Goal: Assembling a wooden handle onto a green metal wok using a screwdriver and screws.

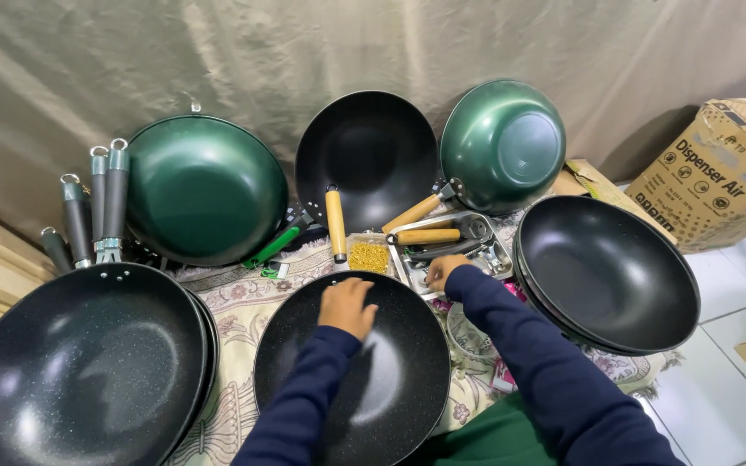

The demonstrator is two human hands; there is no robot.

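Note:
A black speckled wok [382, 388] lies directly in front of me on a patterned cloth [243, 302]. My left hand [347, 306] rests on its far rim, fingers curled down onto the pan. My right hand [444, 270] reaches past the wok into a metal tray [485, 250] of small parts and a wooden handle [425, 236]; whether it grips anything is hidden. A small container of gold-coloured screws [369, 256] sits just beyond my left hand.
Stacked black woks with grey handles [88, 362] sit at left, a green wok [205, 190] behind them. A black wok [369, 155] and a green wok [502, 145] lean on the curtain. More black woks [606, 272] are at right, beside a cardboard box [723, 173].

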